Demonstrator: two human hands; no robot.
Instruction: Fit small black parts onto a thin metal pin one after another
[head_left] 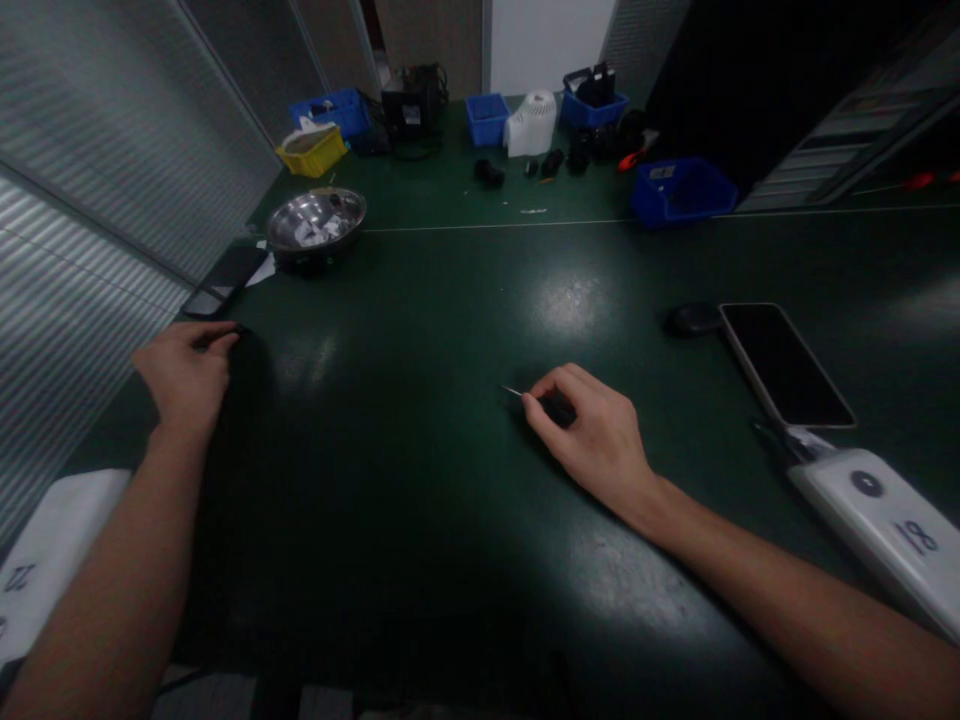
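At the left side of the green table, my left hand (184,370) is closed in a pinch. A small dark piece (241,330) sticks out past its fingertips, too dim to name. Just behind that hand lies a dark phone-like slab (227,280). Near the middle of the table, my right hand (589,420) pinches a thin silvery pin-like piece (511,390) between thumb and index finger. Its tip points left, and its other end is hidden in the fingers. The hands are far apart.
A metal bowl (352,225) with white scraps stands back left. To the right lie a black mouse (694,319), a phone (787,365) and a white power bank (877,520). Blue bins (682,205), a yellow bin (313,155) and a white housing (531,130) are farther back.
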